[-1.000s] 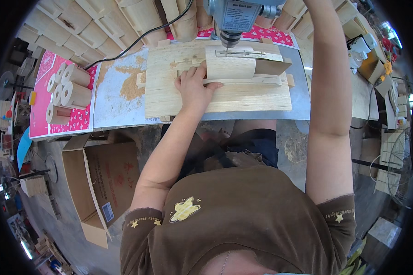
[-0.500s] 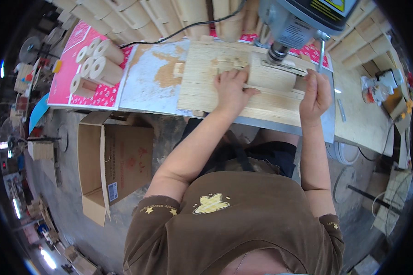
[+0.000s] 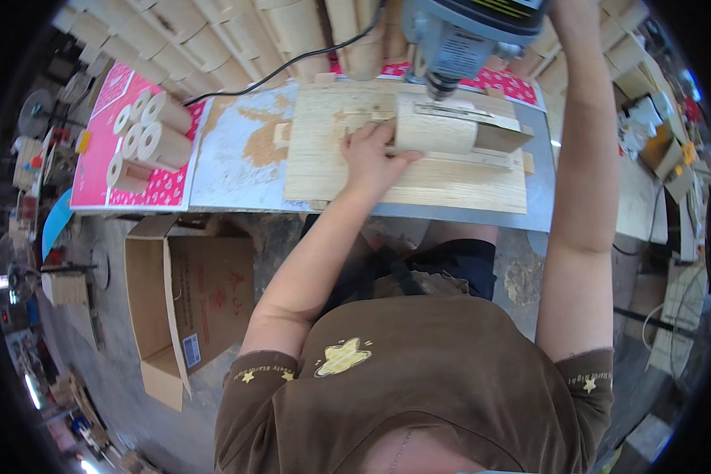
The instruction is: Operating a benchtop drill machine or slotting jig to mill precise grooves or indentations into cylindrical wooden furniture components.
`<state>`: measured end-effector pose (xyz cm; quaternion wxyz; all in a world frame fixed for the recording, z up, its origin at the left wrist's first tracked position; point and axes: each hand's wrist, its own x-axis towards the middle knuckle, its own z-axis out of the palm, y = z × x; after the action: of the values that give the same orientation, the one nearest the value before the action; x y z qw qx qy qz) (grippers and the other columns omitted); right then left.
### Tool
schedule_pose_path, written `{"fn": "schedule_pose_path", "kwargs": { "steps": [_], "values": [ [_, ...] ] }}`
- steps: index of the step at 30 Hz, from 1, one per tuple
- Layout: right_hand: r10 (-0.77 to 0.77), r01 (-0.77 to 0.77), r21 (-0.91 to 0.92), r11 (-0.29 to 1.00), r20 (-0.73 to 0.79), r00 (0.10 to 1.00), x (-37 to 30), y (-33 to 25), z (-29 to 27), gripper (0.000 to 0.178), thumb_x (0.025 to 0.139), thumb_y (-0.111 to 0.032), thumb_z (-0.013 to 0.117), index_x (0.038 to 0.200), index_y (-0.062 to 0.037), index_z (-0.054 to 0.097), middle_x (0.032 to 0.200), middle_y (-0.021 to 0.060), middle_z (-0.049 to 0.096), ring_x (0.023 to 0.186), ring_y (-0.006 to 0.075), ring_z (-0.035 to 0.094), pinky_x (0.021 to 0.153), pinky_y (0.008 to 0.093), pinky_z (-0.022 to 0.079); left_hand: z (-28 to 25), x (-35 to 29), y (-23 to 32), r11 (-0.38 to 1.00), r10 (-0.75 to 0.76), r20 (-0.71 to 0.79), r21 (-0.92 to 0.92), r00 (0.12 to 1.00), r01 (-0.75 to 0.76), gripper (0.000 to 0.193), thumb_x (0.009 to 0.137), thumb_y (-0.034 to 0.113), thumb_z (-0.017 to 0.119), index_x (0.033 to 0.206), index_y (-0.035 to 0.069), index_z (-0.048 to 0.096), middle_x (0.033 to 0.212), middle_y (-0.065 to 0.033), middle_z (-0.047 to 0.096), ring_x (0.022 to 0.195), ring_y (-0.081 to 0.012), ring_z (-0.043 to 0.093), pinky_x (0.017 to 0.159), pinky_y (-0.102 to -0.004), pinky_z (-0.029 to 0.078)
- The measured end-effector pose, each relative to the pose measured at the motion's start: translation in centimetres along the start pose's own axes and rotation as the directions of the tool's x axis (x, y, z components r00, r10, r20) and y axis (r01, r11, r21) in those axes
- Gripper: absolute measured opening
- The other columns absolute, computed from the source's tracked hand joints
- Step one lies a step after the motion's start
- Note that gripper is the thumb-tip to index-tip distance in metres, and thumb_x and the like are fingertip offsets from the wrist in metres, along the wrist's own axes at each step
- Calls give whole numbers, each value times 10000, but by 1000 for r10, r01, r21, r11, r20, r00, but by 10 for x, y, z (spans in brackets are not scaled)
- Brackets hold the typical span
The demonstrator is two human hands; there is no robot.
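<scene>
Wooden cylinder (image 3: 438,130): left hand (image 3: 371,158) spread against its end; right hand (image 3: 574,13) raised, mostly cut off, grip unclear.

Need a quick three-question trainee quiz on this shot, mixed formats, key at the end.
1. Which hand is at the curved wooden piece under the drill chuck? A) right B) left C) both

2. True or false: an open cardboard box is on the person's left.

3. Fill in the colour: the cluster of wooden cylinders on the left is on a ____ sheet.

Key: 1. B, the left hand; 2. True; 3. pink.
</scene>
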<state>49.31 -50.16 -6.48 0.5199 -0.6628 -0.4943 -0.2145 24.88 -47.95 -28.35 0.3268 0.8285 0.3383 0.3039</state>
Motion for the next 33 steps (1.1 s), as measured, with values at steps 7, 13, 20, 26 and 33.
{"fn": "schedule_pose_path", "kwargs": {
  "steps": [7,13,20,26,33],
  "values": [
    [-78,128,-125,984,343,936,-125,15,-19,224,812,-165,614,974,-12,590,923,101,617,875,234,565,763,324,424,-10,4,-10,951,10,-49,-307,999,-25,423,529,83,817,911,1,655,819,-77,578,708,-183,581,617,-282,496],
    [0,167,-250,954,554,832,-200,34,-28,291,734,-222,680,943,-58,560,891,79,573,881,273,525,747,396,408,-35,2,-20,967,97,2,-236,995,-94,386,551,102,811,886,-12,654,800,-81,576,719,-193,574,663,-301,492],
    [39,118,-227,967,588,808,-200,32,-34,289,703,-133,682,947,-57,547,880,79,553,882,275,509,753,381,408,-120,-28,-39,943,-70,-17,-328,997,61,295,630,145,788,827,-27,650,746,-56,592,664,-146,566,625,-259,451],
    [26,85,-155,984,601,799,-204,19,-30,276,699,-101,678,936,-45,548,883,90,548,877,286,499,771,367,414,-114,-16,-13,672,-504,154,-548,850,498,500,741,339,716,816,-138,585,715,-120,610,592,-134,570,539,-226,439],
    [-66,149,-93,985,590,805,-206,10,-25,289,682,-87,684,934,-43,552,882,97,549,870,295,501,768,371,416,-59,-4,8,585,-517,273,-578,811,568,556,769,432,680,808,-115,587,686,-117,604,527,-129,533,479,-239,419]
  ]
}}
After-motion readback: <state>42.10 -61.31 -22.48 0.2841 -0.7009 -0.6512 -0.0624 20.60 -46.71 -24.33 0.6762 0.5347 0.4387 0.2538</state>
